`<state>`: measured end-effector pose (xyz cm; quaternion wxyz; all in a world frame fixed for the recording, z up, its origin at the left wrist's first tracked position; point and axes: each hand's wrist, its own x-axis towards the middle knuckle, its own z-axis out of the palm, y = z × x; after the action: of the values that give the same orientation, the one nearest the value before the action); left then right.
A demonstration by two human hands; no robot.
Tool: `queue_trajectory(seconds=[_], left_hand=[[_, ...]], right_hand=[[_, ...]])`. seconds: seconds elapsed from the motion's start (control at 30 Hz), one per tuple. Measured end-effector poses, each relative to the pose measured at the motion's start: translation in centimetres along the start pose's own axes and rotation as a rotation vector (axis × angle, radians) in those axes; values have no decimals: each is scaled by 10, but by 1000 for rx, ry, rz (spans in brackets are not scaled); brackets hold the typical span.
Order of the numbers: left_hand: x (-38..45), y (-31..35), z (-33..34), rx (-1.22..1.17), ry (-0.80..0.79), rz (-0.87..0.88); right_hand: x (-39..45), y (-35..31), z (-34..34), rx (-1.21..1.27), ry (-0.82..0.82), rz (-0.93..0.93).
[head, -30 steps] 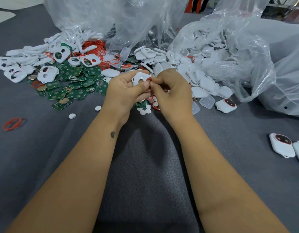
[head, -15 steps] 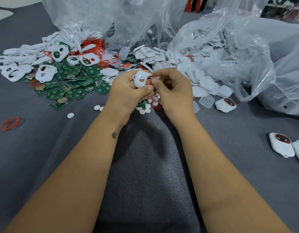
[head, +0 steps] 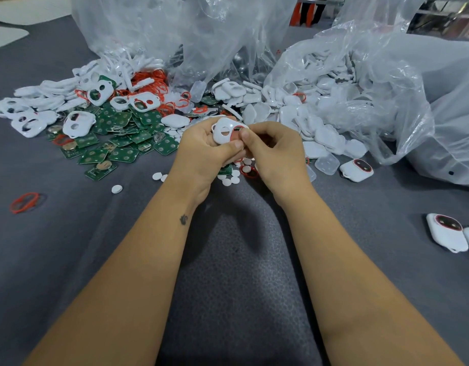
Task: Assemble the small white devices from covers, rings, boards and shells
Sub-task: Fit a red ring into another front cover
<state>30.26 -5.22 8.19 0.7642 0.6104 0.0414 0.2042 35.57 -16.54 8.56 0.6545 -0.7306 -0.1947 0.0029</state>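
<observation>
My left hand [head: 201,151] grips a white cover [head: 224,133] with two holes, tilted up toward me above the grey table. My right hand [head: 275,151] pinches a red ring [head: 237,128] at the cover's larger hole, thumb and forefinger pressed on its edge. Green boards [head: 117,143] lie in a heap to the left. More white covers [head: 74,122] and red rings [head: 159,85] sit behind them. White shells [head: 325,133] spill from a clear bag on the right.
Small white discs [head: 228,180] and a ringed disc [head: 247,171] lie under my hands. Assembled devices rest at the right [head: 356,169] and the far right edge [head: 446,232]. A loose red ring [head: 24,202] lies at the left. Clear plastic bags [head: 201,35] stand behind.
Both hands have lifted slightly and turned the cover more toward me. My right fingers have shifted along the ring at the cover's hole.
</observation>
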Motion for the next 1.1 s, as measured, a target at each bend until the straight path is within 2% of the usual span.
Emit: queue_trajectory(seconds=[0.2, 0.43, 0.83, 1.1], left_hand=[[-1, 0, 8, -151, 83, 20], [-2, 6, 10, -95, 29, 54], [-1, 3, 9, -32, 14, -9], [-1, 1, 5, 58, 39, 6]], right_hand=[[5, 1, 2, 184, 36, 88], [6, -1, -5, 454, -192, 208], [6, 0, -2, 474, -202, 233], [4, 1, -2, 354, -169, 243]])
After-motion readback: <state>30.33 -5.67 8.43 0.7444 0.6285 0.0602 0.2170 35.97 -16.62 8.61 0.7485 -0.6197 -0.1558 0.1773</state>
